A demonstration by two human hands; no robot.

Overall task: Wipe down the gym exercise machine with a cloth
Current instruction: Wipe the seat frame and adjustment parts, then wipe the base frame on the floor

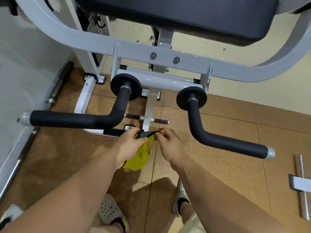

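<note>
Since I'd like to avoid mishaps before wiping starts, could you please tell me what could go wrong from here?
1. The cloth hangs bunched between the left hand and right hand, so a wadded wipe may skip parts of the padded handles.
2. Both handles jut toward the person; leaning in to reach the grey frame could knock an arm.
3. A metal bar lies on the floor right of the clogs, a possible trip.

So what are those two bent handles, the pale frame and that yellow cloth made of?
The left handle and right handle look like matte black foam or rubber over metal; silvery caps show at the ends. The frame seems painted steel: glossy grey, bolted. The cloth is soft fabric: it hangs crumpled.
</note>
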